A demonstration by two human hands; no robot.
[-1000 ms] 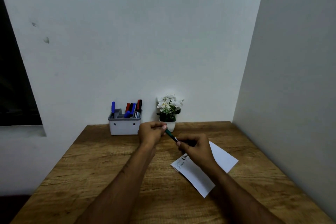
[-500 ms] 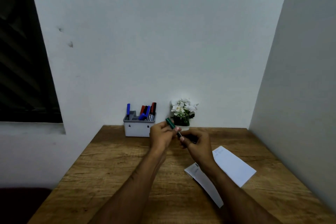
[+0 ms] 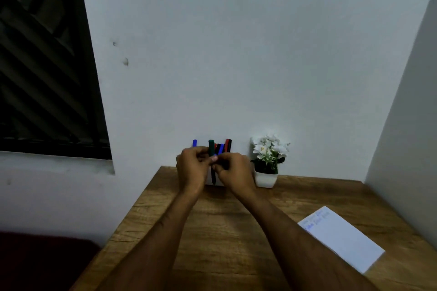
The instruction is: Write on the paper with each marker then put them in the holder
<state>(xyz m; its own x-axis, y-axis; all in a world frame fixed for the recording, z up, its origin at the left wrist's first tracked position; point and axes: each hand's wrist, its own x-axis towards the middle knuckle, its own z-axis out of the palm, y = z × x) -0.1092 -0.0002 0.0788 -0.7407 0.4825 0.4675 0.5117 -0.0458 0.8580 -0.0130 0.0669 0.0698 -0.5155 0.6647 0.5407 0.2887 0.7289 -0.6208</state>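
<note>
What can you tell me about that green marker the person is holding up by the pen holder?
The green marker is a slim pen with a dark green cap end on top and a darker, thinner barrel running down to about the table edge. It stands nearly upright in front of the holder, not yet inside it. The left hand and right hand both pinch it around its middle, hiding that part. It looks like plastic.

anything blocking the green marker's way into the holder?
Nothing separate. Both hands hold the green marker upright right in front of the holder. Markers already inside crowd its right part; the hands hide the free slots.
</note>
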